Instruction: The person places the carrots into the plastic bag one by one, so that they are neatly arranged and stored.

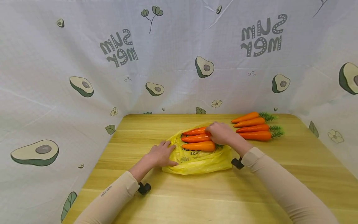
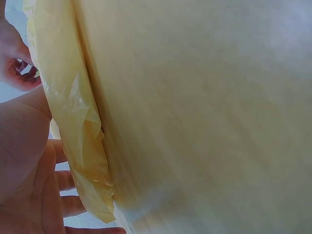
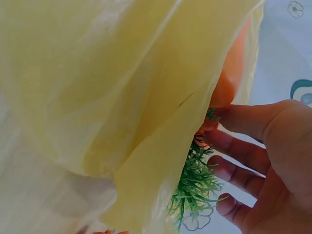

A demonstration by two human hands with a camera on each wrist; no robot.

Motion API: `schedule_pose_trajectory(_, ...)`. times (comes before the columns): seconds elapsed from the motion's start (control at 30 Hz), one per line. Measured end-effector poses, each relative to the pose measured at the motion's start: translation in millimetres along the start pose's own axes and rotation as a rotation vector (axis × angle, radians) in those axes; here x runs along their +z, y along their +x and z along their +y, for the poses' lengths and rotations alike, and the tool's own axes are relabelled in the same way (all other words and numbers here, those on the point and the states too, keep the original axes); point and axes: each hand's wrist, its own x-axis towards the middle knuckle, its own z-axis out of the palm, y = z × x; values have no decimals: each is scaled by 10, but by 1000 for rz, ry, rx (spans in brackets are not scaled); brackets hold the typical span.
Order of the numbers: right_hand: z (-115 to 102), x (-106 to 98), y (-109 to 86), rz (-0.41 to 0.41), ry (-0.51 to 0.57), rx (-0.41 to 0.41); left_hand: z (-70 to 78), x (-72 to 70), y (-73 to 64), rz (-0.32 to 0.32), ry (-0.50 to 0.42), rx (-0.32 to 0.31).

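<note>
In the head view, three carrots (image 1: 195, 138) are lying side by side on the plastic of a yellow bag (image 1: 201, 168), their tips pointing left. They are showing glossy, faintly ridged skins, the lower one a purer orange, the upper two redder. Four more carrots (image 1: 250, 128) are resting in a row to the right, green tops (image 1: 277, 130) fanning outward. The right hand (image 1: 222, 133) is pinching a carrot at its thick end over the bag; which of the upper two cannot be told. The left hand (image 1: 162, 154) is spreading its fingers on the bag's left edge. Dark print is showing on the plastic: "KIDS" is readable, while carrots are hiding larger letters. The curtain (image 1: 179, 37) is carrying "SUMMER" in mirror writing, and the left sleeve (image 1: 112, 199) is bearing "Lets" before an unclear word. Wood of the table (image 1: 195, 199) is stretching before the bag and to its left; the far edge is running along the curtain.

In the left wrist view, the fingers are reaching behind the bag's crumpled rim, with wood extending beside it.

In the right wrist view, thumb and forefinger are meeting around a carrot's end, and feathery greenery is poking past the bag's rim.
</note>
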Motion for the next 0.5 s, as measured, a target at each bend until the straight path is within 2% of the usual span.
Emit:
schedule_pose_trajectory(0.23, -17, -16, -31, -13, 87, 0, 4, 7, 5, -3, -5, -2)
schedule_pose_trajectory(0.5, -46, -42, -69, -116, 148, 9, -6, 11, 15, -9, -5, -6)
